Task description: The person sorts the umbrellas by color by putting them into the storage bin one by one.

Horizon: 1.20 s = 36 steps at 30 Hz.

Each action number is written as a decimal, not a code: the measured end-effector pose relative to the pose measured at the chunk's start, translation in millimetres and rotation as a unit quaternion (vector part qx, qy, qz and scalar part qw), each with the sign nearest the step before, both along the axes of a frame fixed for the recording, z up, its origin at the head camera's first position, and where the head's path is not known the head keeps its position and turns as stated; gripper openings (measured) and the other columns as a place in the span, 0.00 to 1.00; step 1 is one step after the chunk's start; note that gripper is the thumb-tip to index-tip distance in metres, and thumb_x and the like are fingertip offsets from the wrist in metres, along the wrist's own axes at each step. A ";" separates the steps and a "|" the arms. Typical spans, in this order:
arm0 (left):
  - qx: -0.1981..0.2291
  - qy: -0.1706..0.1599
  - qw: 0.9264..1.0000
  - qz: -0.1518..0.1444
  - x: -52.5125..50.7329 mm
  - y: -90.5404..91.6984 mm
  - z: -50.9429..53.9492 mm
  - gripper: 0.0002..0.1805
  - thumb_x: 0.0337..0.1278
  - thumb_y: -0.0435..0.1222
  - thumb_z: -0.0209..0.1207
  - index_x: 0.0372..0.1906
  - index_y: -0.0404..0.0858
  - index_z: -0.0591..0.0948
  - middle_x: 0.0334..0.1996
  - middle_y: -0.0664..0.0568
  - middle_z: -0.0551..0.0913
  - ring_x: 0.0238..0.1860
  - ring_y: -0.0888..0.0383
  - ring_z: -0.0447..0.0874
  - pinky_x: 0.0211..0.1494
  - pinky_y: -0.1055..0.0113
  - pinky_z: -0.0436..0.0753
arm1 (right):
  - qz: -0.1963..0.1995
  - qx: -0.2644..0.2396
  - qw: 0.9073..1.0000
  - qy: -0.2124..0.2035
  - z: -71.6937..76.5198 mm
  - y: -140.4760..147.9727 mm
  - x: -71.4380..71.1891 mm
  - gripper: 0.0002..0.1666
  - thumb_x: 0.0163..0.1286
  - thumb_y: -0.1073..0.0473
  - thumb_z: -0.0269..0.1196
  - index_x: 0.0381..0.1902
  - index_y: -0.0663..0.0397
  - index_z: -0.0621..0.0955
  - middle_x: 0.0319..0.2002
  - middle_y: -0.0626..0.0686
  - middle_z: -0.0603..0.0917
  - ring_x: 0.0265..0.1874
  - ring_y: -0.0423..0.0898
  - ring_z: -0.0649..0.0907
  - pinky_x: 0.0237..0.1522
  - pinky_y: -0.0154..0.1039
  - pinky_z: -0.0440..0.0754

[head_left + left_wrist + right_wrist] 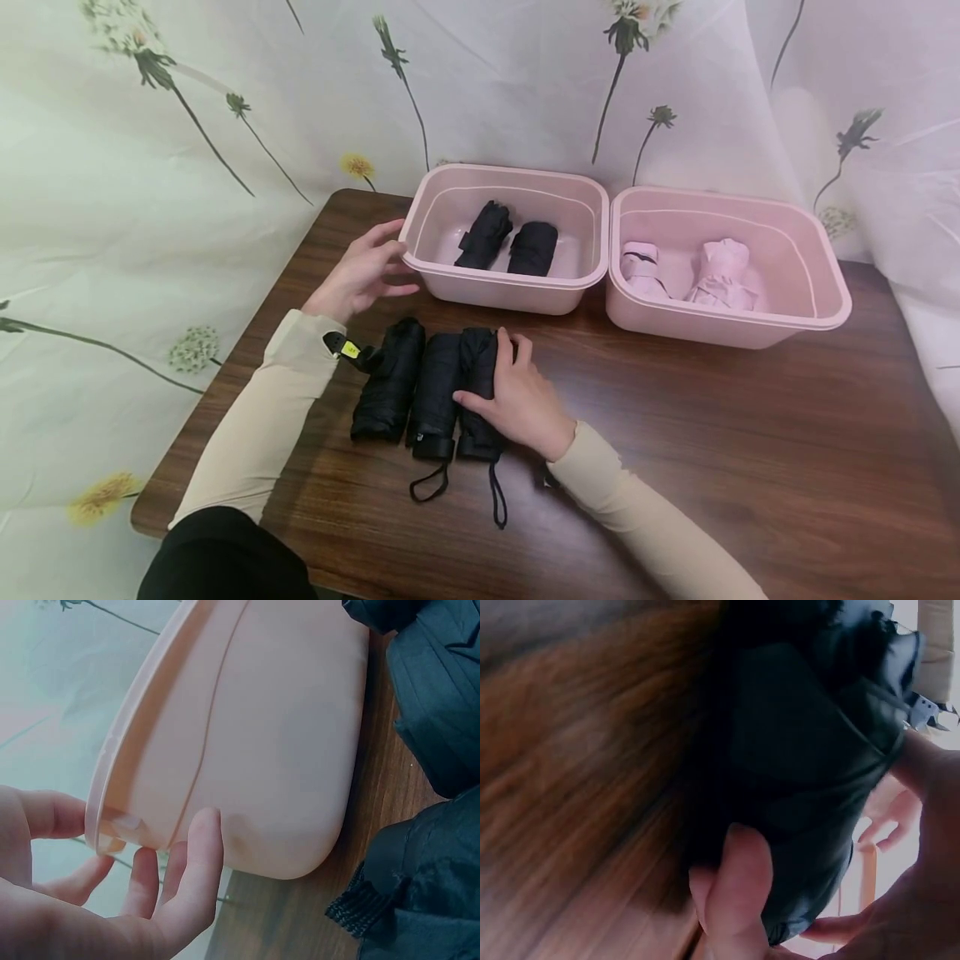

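Three folded black umbrellas lie side by side on the table: a left one (390, 383), a middle one (435, 392) and a right one (478, 375). My right hand (528, 400) grips the right umbrella, its thumb across the near side; the dark cloth of this umbrella (795, 750) fills the right wrist view. At the near left corner of the left pink bin (510, 292), my left hand (363, 271) pinches the rim between thumb and finger. Its other fingers (202, 855) hang loosely beside the bin's wall.
Two more black umbrellas (534, 248) lie inside the left bin. Beside it stands a second pink bin (727, 333) containing pink folded umbrellas (723, 271). A flower-patterned cloth (487, 83) hangs behind the wooden table (712, 417).
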State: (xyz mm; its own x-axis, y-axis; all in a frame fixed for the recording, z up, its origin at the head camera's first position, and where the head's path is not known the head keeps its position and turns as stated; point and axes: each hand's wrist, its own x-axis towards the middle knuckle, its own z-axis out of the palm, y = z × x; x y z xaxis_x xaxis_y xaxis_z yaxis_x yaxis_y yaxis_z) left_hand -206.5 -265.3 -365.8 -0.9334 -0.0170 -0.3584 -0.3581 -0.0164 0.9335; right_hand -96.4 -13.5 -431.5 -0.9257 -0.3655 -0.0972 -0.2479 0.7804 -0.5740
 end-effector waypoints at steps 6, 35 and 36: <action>0.004 -0.001 1.000 0.003 -0.2 1.4 0.3 0.29 0.69 0.36 0.51 0.72 0.55 0.61 0.57 0.48 0.70 0.48 0.50 0.76 0.58 0.43 0.78 | 0.014 -0.011 1.000 -0.018 -0.6 2.2 -2.9 0.62 0.54 0.40 0.70 0.76 0.53 0.49 0.69 0.69 0.53 0.42 0.58 0.82 0.45 0.50 0.83; -0.006 -0.001 1.000 0.000 -1.2 -0.4 0.4 0.30 0.69 0.36 0.51 0.72 0.54 0.61 0.54 0.50 0.71 0.49 0.50 0.76 0.55 0.47 0.82 | 0.035 0.087 0.995 -0.043 8.6 18.4 -4.9 0.63 0.51 0.41 0.71 0.77 0.33 0.46 0.49 0.65 0.75 0.36 0.58 0.81 0.36 0.52 0.81; -0.007 -0.001 1.000 -0.001 -1.2 -0.1 0.5 0.30 0.69 0.36 0.51 0.72 0.54 0.61 0.55 0.50 0.70 0.50 0.50 0.76 0.56 0.46 0.81 | 0.036 0.085 0.995 -0.042 8.5 18.9 -4.8 0.63 0.51 0.41 0.71 0.77 0.34 0.47 0.49 0.65 0.75 0.36 0.58 0.81 0.36 0.52 0.81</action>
